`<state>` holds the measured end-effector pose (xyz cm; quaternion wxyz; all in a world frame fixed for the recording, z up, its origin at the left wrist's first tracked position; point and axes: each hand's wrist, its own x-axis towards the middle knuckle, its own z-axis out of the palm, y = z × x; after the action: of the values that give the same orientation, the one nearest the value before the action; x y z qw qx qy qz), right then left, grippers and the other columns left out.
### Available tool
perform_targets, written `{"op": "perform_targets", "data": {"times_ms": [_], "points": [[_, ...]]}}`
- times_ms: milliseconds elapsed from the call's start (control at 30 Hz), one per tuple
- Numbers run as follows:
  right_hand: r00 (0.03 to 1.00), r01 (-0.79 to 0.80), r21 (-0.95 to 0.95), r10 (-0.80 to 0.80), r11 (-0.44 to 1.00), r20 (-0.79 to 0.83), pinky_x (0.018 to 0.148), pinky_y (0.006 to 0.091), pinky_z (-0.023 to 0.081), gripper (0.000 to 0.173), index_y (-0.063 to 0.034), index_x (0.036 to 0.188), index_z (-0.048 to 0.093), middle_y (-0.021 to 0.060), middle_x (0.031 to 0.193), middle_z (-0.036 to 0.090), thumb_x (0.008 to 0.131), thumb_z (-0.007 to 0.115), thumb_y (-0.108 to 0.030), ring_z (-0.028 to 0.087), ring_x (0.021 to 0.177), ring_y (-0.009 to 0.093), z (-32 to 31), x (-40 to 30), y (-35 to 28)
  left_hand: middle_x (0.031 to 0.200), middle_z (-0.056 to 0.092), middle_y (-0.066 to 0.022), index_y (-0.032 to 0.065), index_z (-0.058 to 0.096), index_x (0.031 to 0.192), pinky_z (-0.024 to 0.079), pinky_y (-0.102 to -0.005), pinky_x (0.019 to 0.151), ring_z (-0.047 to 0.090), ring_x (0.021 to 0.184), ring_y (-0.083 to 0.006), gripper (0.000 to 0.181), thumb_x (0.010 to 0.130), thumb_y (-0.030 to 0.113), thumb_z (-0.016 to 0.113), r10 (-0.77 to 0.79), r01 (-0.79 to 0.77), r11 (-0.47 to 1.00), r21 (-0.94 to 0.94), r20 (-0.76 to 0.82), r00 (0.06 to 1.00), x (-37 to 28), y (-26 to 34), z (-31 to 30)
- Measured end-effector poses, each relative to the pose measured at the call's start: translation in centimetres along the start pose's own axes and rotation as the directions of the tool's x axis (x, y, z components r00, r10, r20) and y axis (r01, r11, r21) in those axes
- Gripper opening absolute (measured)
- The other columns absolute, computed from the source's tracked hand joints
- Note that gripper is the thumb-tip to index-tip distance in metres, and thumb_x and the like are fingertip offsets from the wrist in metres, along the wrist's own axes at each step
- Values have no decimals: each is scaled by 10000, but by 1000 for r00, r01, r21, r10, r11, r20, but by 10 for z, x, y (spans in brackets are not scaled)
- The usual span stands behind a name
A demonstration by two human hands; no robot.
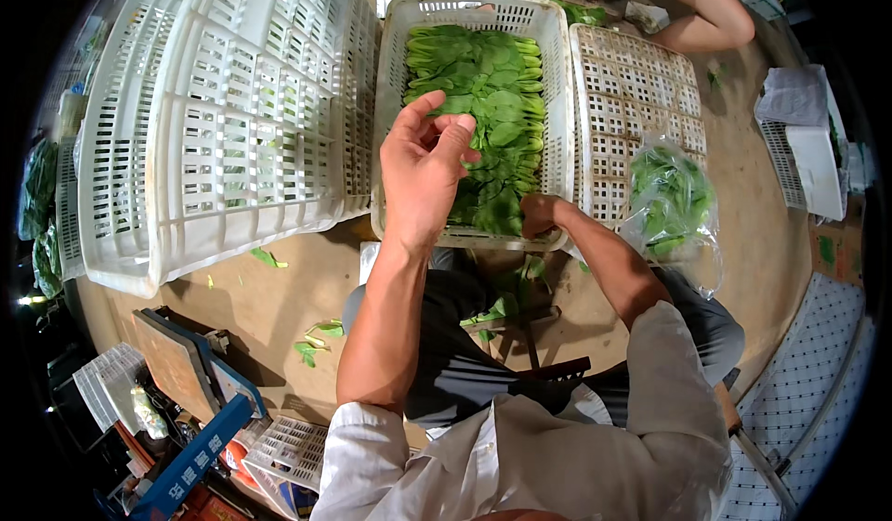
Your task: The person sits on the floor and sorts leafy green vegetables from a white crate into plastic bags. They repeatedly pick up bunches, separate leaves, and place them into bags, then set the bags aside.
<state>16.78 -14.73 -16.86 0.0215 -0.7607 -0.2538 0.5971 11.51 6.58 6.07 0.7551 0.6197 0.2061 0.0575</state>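
Note:
A white plastic crate (pixel 566 117) stands before me, packed with leafy greens (pixel 498 113) whose pale stems point outward along both sides. Over the left part of these greens hovers my left hand (pixel 426 162), thumb and fingers apart and loosely bent, with nothing visible in it. My right hand (pixel 545 214) is down at the crate's near right corner, against the greens there. Its fingers are curled and mostly hidden, so whether they grip a stem does not show.
A tall white slotted crate (pixel 258 103) borders the left side. An overturned, stained crate (pixel 634 89) lies right, with a clear bag of greens (pixel 672 200) at its near end. A platform scale (pixel 188 368) sits lower left. Another person's bent leg (pixel 704 12) is beyond.

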Motion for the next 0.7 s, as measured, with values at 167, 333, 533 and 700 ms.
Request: {"op": "perform_targets", "data": {"times_ms": [167,333,533,700], "points": [[958,107,458,32,883,-286,565,376,501,371,9,902,668,120,776,646,683,814,-252,616,665,191,-11,-26,7,1011,688,-107,-71,536,1333,521,-266,696,644,808,-142,504,919,122,748,78,-91,973,214,70,994,3,-24,-3],[942,281,750,-21,599,-336,430,284,437,227,6,851,649,52,695,610,712,774,-124,561,540,128,-39,-97,-21,1405,580,-192,45,509,1439,455,-480,1087,540,1314,-396,779,736,83,841,91,-509,493,706,540,837,-1,-31,2],[937,336,869,-30,362,-349,436,273,431,440,-5,1157,607,64,912,658,751,754,-89,619,666,116,-60,-127,-24,1622,303,-168,173,282,1596,274,-522,1216,318,1491,-343,1135,639,94,887,102,-704,164,691,698,709,-6,-39,17],[916,373,872,-279,318,-290,429,269,435,420,30,1144,579,91,886,659,801,771,-118,636,666,122,-77,-152,-37,1557,411,-131,153,368,1552,260,-568,1206,378,1457,-324,925,732,59,786,229,-783,66,619,754,616,-2,-50,25]]}}
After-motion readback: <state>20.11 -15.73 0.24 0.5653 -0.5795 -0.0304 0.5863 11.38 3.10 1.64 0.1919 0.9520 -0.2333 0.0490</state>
